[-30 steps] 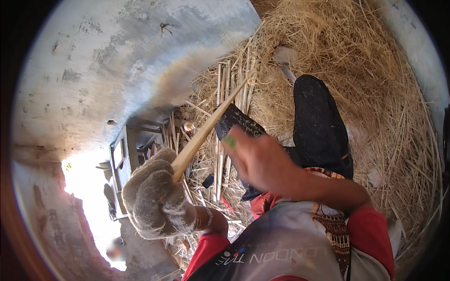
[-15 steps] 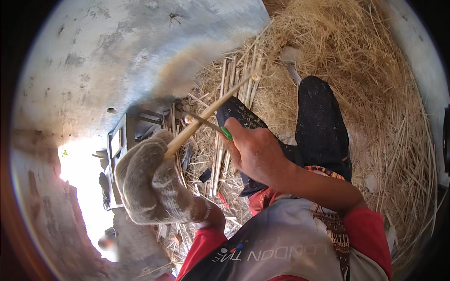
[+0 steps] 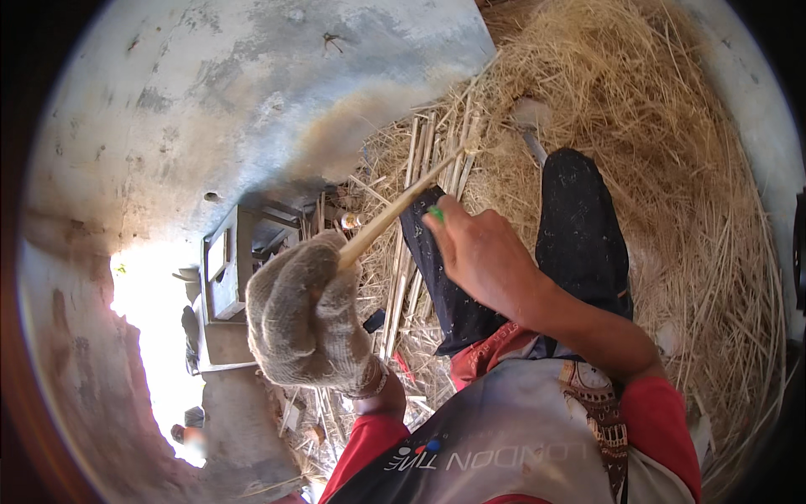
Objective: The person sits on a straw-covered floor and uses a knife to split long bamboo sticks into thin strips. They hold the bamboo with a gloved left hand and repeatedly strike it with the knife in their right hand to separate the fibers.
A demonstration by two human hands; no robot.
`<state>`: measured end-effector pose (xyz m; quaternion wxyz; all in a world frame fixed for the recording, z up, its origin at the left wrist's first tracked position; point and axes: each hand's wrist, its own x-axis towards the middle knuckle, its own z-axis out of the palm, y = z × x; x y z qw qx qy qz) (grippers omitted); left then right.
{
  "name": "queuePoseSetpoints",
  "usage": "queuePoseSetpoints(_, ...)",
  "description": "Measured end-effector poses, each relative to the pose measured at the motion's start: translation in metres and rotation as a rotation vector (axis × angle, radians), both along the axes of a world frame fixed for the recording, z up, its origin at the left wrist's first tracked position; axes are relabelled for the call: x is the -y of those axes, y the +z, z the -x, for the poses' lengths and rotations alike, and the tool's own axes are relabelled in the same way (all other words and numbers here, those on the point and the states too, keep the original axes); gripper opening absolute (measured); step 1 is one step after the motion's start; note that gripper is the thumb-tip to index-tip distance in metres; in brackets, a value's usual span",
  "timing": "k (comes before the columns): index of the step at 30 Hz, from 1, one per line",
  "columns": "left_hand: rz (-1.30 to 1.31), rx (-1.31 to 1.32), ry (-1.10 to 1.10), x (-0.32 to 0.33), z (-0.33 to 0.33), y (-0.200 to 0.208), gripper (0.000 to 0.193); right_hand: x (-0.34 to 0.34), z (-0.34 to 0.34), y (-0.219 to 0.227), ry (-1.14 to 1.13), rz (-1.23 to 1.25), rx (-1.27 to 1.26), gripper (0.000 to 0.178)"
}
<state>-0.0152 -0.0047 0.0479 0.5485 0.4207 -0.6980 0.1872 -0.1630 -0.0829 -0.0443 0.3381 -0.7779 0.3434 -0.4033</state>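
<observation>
A pale, slender bamboo stick (image 3: 405,203) slants up and away to the right from my left hand (image 3: 306,315). That hand wears a dirty knitted glove and is closed around the stick's near end. My right hand (image 3: 491,259), bare, is closed on a knife (image 3: 436,213) just right of the stick. Only a bit of its green handle shows; the blade is hidden or smeared by motion. The stick's thin far end lies over the straw past my left knee.
Long split bamboo strips (image 3: 393,307) lie on the floor left of my legs. A heap of dry straw (image 3: 621,76) spreads far and right. At the left stand a grey box-like cabinet (image 3: 227,290) and a stained wall (image 3: 193,101), near a bright opening.
My left hand has moved right and slightly up with the stick. My right hand has shifted right, and the knife blade that crossed the stick no longer shows there.
</observation>
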Motion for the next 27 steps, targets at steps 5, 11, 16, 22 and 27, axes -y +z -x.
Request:
queuePoseSetpoints(5, -0.014, -0.011, 0.001, 0.001, -0.001, -0.002, 0.026, -0.030, -0.003, 0.023, 0.111, 0.097, 0.189, 0.021)
queuePoseSetpoints(11, -0.002, -0.006, 0.003, 0.002, -0.009, -0.010, 0.027, 0.011, 0.000, -0.021, -0.017, -0.040, -0.050, 0.025)
queuePoseSetpoints(16, -0.078, 0.005, -0.103, 0.009, -0.010, -0.009, 0.031, -0.022, 0.008, 0.022, 0.116, -0.002, 0.073, 0.024)
queuePoseSetpoints(22, -0.016, 0.003, -0.015, 0.014, 0.002, -0.005, 0.033, 0.009, -0.001, -0.029, -0.018, -0.105, -0.047, 0.024)
queuePoseSetpoints(27, -0.021, -0.010, 0.057, 0.011, 0.006, 0.005, 0.035, -0.005, -0.012, -0.018, 0.070, -0.004, 0.105, 0.020)
